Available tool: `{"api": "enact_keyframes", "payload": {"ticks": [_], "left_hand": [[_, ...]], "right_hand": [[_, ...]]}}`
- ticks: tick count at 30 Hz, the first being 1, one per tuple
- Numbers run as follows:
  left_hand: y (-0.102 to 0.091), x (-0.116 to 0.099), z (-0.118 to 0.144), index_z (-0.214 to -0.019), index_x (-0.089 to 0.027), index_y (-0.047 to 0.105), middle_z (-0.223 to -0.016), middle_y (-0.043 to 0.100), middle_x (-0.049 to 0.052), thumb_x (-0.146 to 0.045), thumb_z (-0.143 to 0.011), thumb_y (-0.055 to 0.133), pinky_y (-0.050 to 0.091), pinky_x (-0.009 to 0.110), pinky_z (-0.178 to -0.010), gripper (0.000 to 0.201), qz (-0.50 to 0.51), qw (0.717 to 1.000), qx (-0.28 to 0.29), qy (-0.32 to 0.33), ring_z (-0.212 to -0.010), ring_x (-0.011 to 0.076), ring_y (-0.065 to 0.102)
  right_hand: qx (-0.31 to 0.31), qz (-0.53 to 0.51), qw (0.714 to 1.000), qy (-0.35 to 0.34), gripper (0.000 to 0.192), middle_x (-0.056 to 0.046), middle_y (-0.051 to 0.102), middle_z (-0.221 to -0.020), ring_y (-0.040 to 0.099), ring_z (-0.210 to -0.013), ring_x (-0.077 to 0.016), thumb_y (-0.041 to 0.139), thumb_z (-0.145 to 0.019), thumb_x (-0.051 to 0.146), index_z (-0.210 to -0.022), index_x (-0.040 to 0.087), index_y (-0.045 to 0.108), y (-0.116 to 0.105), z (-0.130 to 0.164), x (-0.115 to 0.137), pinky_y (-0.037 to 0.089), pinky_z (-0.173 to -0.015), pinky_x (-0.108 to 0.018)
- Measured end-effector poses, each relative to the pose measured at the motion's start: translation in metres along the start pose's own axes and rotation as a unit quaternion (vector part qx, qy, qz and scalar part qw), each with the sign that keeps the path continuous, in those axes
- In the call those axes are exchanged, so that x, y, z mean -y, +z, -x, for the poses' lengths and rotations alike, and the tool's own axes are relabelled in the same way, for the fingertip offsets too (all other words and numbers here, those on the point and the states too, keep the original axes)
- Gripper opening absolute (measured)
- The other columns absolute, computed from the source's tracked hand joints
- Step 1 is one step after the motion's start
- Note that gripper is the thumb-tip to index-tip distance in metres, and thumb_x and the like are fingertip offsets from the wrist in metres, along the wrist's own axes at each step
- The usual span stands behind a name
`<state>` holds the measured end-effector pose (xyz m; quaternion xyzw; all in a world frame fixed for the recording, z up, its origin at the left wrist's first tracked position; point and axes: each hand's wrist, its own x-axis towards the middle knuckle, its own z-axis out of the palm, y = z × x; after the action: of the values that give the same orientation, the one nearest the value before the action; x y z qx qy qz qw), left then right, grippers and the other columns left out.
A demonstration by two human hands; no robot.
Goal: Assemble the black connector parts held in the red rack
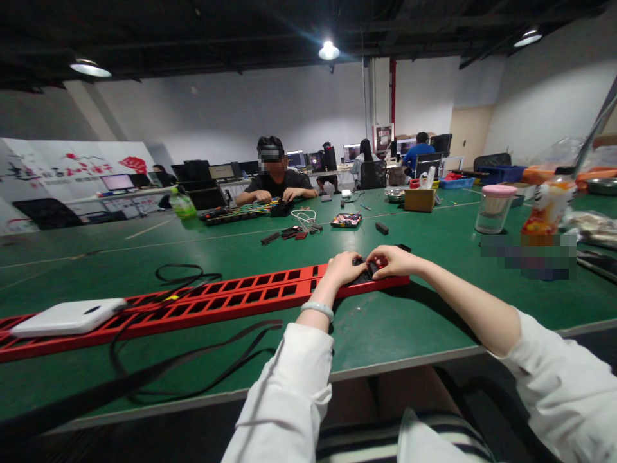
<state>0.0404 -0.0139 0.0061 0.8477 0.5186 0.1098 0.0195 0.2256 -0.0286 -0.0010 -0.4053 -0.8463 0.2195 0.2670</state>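
Two hands, left point(343, 267) and right point(393, 260), curl fingertips onto a black part point(362, 275) between them, atop the red rail's point(231, 300) end.

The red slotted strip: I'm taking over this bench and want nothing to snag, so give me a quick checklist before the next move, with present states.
1. Both hands on the work: left hand and right hand meet over a small black part at the right end of the red slotted strip. Ok.
2. Part seated in its slot: cannot tell, fingers cover it.
3. Strip flat on the green table: ok.
4. Strip free of load: not ok, a white flat box lies on its left end.
5. Black cables clear of the strip: not ok, they cross it.
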Motion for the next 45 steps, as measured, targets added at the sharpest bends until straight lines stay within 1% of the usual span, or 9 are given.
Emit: {"api": "enact_keyframes", "payload": {"ticks": [3, 7, 14, 18, 23, 28, 32, 37, 45], "left_hand": [[-0.004, -0.004, 0.002, -0.104, -0.028, 0.058, -0.109, 0.059, 0.002, -0.056, -0.076, 0.041, 0.039, 0.029, -0.081, 0.044, 0.004, 1.0, 0.012, -0.015, -0.099, 0.0225, 0.053], [-0.006, -0.007, 0.004, -0.103, -0.029, 0.058, -0.109, 0.059, 0.002, -0.056, -0.075, 0.042, 0.039, 0.03, -0.081, 0.043, 0.005, 1.0, 0.011, -0.02, -0.1, 0.023, 0.052], [-0.001, -0.001, 0.001, -0.103, -0.027, 0.058, -0.107, 0.06, 0.003, -0.056, -0.075, 0.041, 0.039, 0.03, -0.081, 0.043, 0.008, 1.0, -0.004, -0.002, -0.098, 0.023, 0.054], [0.001, 0.002, 0.0, -0.102, -0.027, 0.058, -0.106, 0.061, 0.003, -0.056, -0.075, 0.042, 0.04, 0.031, -0.079, 0.043, 0.003, 1.0, -0.012, 0.007, -0.097, 0.0232, 0.054], [0.002, 0.002, 0.0, -0.103, -0.027, 0.057, -0.106, 0.06, 0.004, -0.058, -0.075, 0.041, 0.039, 0.032, -0.079, 0.045, 0.002, 1.0, -0.014, -0.003, -0.097, 0.0238, 0.054], [0.004, 0.003, -0.001, -0.103, -0.027, 0.057, -0.105, 0.061, 0.004, -0.062, -0.074, 0.039, 0.039, 0.033, -0.079, 0.048, 0.003, 1.0, -0.019, -0.005, -0.096, 0.0245, 0.054], [0.007, 0.006, -0.002, -0.101, -0.027, 0.057, -0.104, 0.061, 0.004, -0.064, -0.073, 0.038, 0.04, 0.033, -0.077, 0.05, 0.001, 1.0, -0.026, 0.0, -0.095, 0.0248, 0.055], [0.007, 0.006, -0.003, -0.101, -0.027, 0.057, -0.104, 0.061, 0.003, -0.064, -0.073, 0.039, 0.04, 0.032, -0.076, 0.049, -0.003, 1.0, -0.025, 0.001, -0.095, 0.0247, 0.055], [0.006, 0.006, -0.003, -0.102, -0.027, 0.056, -0.104, 0.061, 0.003, -0.059, -0.074, 0.042, 0.04, 0.033, -0.076, 0.044, -0.006, 1.0, -0.022, 0.003, -0.095, 0.0245, 0.055]], "right_hand": [[0.01, 0.003, 1.0, 0.0, 0.042, 0.002, 0.053, -0.073, 0.047, -0.062, -0.0099, 0.069, -0.055, 0.033, -0.094, 0.018, 0.062, -0.001, 0.001, 0.003, 0.037, -0.055, -0.021], [0.011, 0.013, 1.0, 0.0, 0.042, 0.001, 0.055, -0.074, 0.048, -0.062, -0.0102, 0.069, -0.055, 0.033, -0.094, 0.018, 0.062, -0.003, 0.002, 0.005, 0.037, -0.055, -0.021], [0.024, -0.007, 1.0, 0.005, 0.043, -0.002, 0.061, -0.085, 0.054, -0.072, -0.0128, 0.07, -0.054, 0.03, -0.094, 0.017, 0.062, -0.003, 0.003, 0.008, 0.041, -0.062, -0.022], [0.026, -0.03, 0.999, 0.015, 0.045, -0.002, 0.062, -0.086, 0.055, -0.073, -0.0132, 0.071, -0.053, 0.029, -0.095, 0.017, 0.06, -0.001, 0.003, 0.008, 0.043, -0.064, -0.024], [0.025, -0.033, 0.999, 0.018, 0.046, -0.002, 0.062, -0.087, 0.056, -0.074, -0.0135, 0.071, -0.053, 0.032, -0.096, 0.017, 0.06, 0.0, 0.003, 0.006, 0.043, -0.065, -0.024], [0.019, 0.037, 0.999, -0.005, 0.042, -0.002, 0.061, -0.077, 0.053, -0.067, -0.0126, 0.069, -0.056, 0.038, -0.09, 0.016, 0.063, -0.002, 0.003, 0.007, 0.04, -0.058, -0.022], [0.024, 0.083, 0.996, -0.023, 0.039, -0.003, 0.06, -0.075, 0.052, -0.068, -0.0135, 0.066, -0.059, 0.043, -0.087, 0.015, 0.065, -0.004, 0.003, 0.007, 0.038, -0.059, -0.023], [0.05, 0.078, 0.994, -0.055, 0.036, -0.004, 0.06, -0.08, 0.053, -0.069, -0.0132, 0.058, -0.068, 0.044, -0.09, 0.016, 0.066, -0.007, 0.003, 0.004, 0.038, -0.062, -0.022], [0.051, 0.078, 0.992, -0.083, 0.031, -0.004, 0.06, -0.083, 0.055, -0.075, -0.0143, 0.059, -0.069, 0.041, -0.086, 0.016, 0.068, -0.003, 0.002, 0.004, 0.039, -0.068, -0.022]]}}
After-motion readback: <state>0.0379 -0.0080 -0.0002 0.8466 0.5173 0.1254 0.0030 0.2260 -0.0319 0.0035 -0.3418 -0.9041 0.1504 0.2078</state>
